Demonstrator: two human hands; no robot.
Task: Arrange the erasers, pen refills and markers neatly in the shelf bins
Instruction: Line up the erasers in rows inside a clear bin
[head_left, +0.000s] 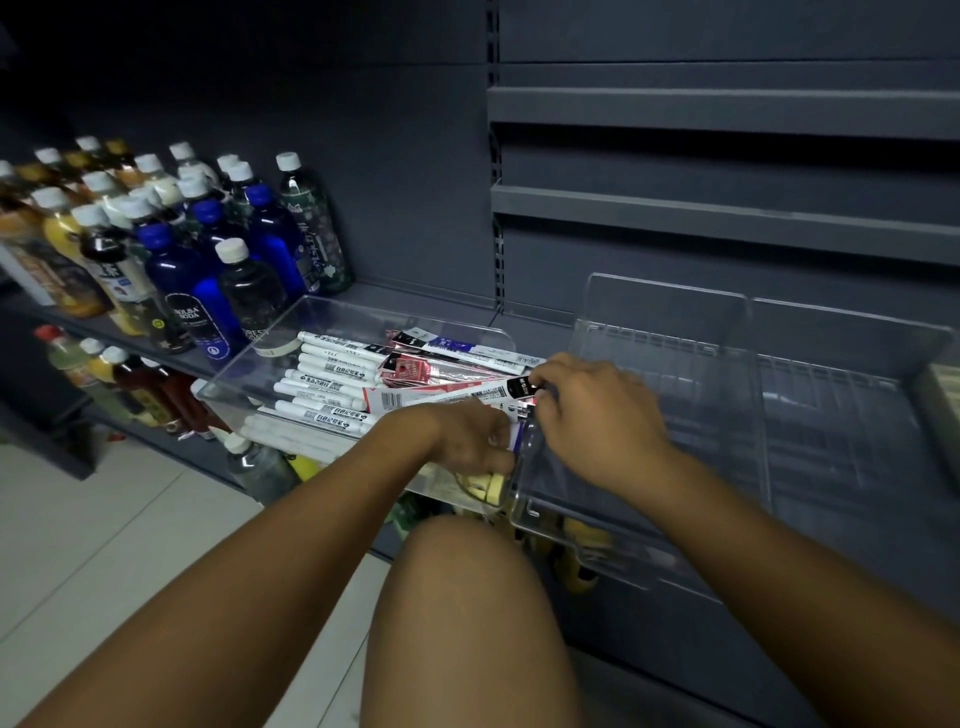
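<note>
The right hand's fingers are pinched together on the black header end of a refill packet, thumb and forefinger clamping it at the right wall of the left bin. The left hand sits just near of it, its fingers curled over other packets at the bin's near-right corner. Whether they grip anything is hidden.

The packet is probably very light: a thin, glossy sleeve that would bend and slide, with slim stiff refills inside. The header is likely the surest place to hold it, with a second pinch towards the barcode end to stop it drooping.

Its long axis runs left to right, header to the right and barcode end to the left, lying over the white markers. These also lie roughly left to right, side by side from near to far. The right bin stands just beside it on the shelf, with bottles further left.
</note>
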